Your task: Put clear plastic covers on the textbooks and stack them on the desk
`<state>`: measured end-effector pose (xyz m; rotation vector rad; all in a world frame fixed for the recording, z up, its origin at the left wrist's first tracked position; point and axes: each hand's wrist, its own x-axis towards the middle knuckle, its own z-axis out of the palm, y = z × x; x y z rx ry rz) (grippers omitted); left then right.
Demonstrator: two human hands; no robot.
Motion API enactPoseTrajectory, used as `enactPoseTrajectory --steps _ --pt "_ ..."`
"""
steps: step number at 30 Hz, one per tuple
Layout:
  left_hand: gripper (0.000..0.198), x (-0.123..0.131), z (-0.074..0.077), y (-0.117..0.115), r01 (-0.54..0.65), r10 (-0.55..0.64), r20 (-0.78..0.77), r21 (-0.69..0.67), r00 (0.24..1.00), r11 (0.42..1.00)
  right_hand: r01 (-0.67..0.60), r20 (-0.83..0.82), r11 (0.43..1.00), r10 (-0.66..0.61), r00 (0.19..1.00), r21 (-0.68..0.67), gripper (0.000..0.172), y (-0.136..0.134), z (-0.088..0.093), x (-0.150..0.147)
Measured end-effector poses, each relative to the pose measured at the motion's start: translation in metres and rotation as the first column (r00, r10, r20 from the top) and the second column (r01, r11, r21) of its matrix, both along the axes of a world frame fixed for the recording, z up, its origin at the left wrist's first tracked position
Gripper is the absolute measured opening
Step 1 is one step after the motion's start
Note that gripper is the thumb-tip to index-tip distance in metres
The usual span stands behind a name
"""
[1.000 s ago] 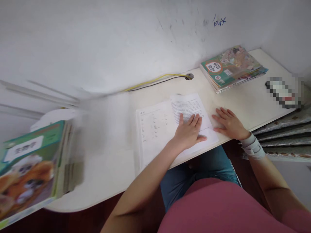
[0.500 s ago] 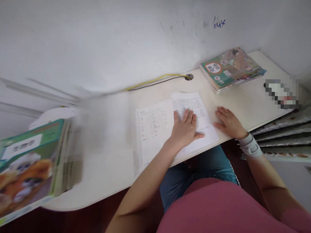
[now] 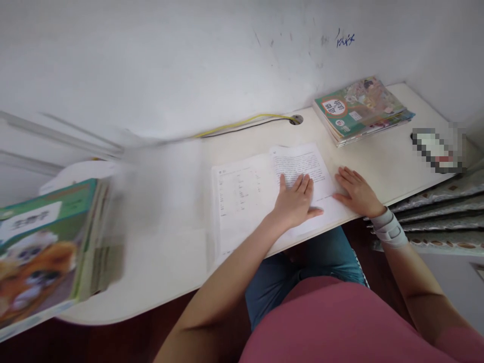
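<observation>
An open book (image 3: 245, 217) with printed pages lies on the white desk (image 3: 162, 282) before me. My left hand (image 3: 297, 201) rests flat on its right-hand page, fingers spread and holding nothing. Just right of the book, my right hand (image 3: 355, 191) lies palm down on the desk, its fingers stretched out and the fingertips close to the page's edge. A pale grey band (image 3: 390, 229) wraps the right wrist.
A stack of books (image 3: 363, 108) lies at the back right. Another stack (image 3: 45, 257) is at the left, partly blurred. A blurred-out object (image 3: 438, 150) sits near the right end. Yellow and black cables (image 3: 242, 123) run along the wall into a desk hole.
My left hand has slid slightly to the right on the page. The right hand stays in place on the desk. The view has shifted a little.
</observation>
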<state>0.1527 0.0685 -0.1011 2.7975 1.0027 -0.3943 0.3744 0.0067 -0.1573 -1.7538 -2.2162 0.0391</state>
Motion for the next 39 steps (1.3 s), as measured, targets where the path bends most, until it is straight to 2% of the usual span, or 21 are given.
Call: enactPoseTrajectory --steps 12,18,21,24,27,32,39 --pt "0.085 0.01 0.002 -0.002 -0.004 0.006 0.038 -0.045 0.999 0.999 0.002 0.025 1.0 -0.003 1.0 0.022 0.057 0.001 0.002 -0.001" --pt "0.088 0.017 -0.004 0.0 -0.025 0.032 0.085 -0.087 0.996 0.996 -0.004 -0.014 1.0 0.004 1.0 0.004 0.06 0.002 -0.001 0.002" --pt "0.088 0.009 -0.002 0.0 -0.031 0.037 0.109 -0.054 0.993 0.998 -0.012 -0.054 1.0 0.013 0.998 0.001 0.058 0.003 -0.002 0.006" --pt "0.093 -0.006 0.0 0.0 -0.115 0.115 0.097 -0.008 0.989 0.993 -0.045 -0.072 0.999 0.044 0.996 -0.01 0.056 0.003 -0.001 0.01" --pt "0.094 -0.015 -0.003 0.001 -0.131 0.133 0.052 -0.038 0.99 0.991 -0.063 -0.034 0.998 0.062 0.997 -0.021 0.058 0.003 0.002 0.011" --pt "0.093 -0.006 -0.01 0.002 -0.095 0.1 0.049 -0.084 0.994 0.992 -0.06 0.008 0.998 0.06 0.998 -0.028 0.06 0.002 0.005 0.008" --pt "0.092 -0.005 -0.008 0.004 -0.091 0.096 0.051 -0.089 0.994 0.992 -0.06 0.007 0.998 0.06 0.998 -0.012 0.056 0.0 0.005 0.005"
